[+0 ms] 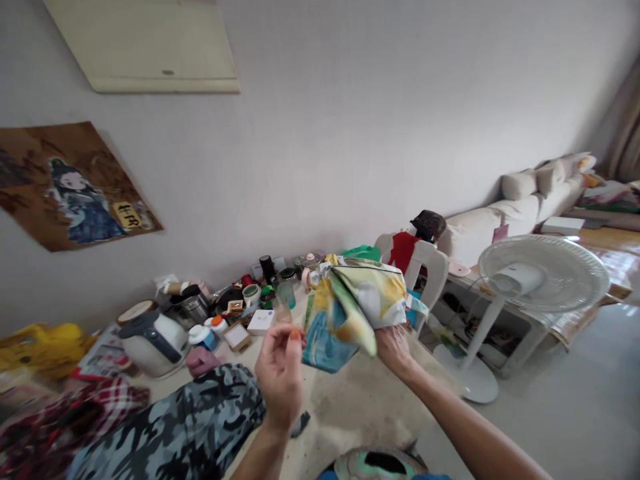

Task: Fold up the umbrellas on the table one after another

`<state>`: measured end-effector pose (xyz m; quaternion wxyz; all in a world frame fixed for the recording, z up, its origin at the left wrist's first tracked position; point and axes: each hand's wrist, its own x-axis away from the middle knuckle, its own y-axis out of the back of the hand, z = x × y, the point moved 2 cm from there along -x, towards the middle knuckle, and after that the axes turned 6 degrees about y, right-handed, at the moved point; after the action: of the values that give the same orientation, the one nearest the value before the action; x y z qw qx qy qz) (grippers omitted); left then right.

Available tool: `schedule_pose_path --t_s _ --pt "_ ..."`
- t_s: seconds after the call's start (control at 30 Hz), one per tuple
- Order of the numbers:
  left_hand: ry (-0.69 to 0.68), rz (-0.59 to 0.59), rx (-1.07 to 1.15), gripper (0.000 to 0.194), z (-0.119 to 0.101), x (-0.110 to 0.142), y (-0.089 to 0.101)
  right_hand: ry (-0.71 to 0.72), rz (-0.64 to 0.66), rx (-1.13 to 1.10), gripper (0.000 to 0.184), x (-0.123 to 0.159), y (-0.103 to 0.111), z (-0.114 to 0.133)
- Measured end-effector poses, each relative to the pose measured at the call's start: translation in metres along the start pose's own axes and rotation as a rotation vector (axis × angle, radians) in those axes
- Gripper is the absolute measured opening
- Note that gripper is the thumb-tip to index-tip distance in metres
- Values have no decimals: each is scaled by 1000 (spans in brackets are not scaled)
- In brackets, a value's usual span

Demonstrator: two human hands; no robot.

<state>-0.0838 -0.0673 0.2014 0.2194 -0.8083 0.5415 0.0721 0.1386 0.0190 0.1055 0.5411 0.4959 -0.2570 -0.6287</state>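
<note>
A bunched cloth printed in yellow, green, blue and white (357,303) is held up over the table. My right hand (394,347) grips it from below, fingers closed into its folds. My left hand (280,370) is raised beside the cloth's left edge, thumb and fingertips pinched together right at that edge. Whether the pinch has the fabric in it does not show clearly.
The table (350,400) carries a camouflage garment (185,427), a white kettle (153,343), jars, cups and small boxes along the wall. A white plastic chair (427,267), a standing fan (537,277) and a sofa (530,200) stand to the right.
</note>
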Motion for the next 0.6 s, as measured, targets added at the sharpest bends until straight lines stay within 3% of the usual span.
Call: schedule_pose_path --t_s 0.07,0.17,0.27,0.37,0.5,0.6 --pt "-32 137 -18 14 -18 13 -9 26 -24 5 38 -7 2 -2" --pt "245 294 60 23 -8 17 -24 56 -60 -43 39 -16 2 -5" --pt "566 223 239 32 24 8 -37 70 -73 -55 38 -20 0 -8" --pt "773 94 345 29 57 -3 -50 122 -50 42 38 -19 -5 -7" --pt "934 129 335 30 88 -20 -67 233 -22 89 39 -8 -9 9" --pt "956 98 480 35 103 -33 -74 352 -56 167 39 2 -10 32"
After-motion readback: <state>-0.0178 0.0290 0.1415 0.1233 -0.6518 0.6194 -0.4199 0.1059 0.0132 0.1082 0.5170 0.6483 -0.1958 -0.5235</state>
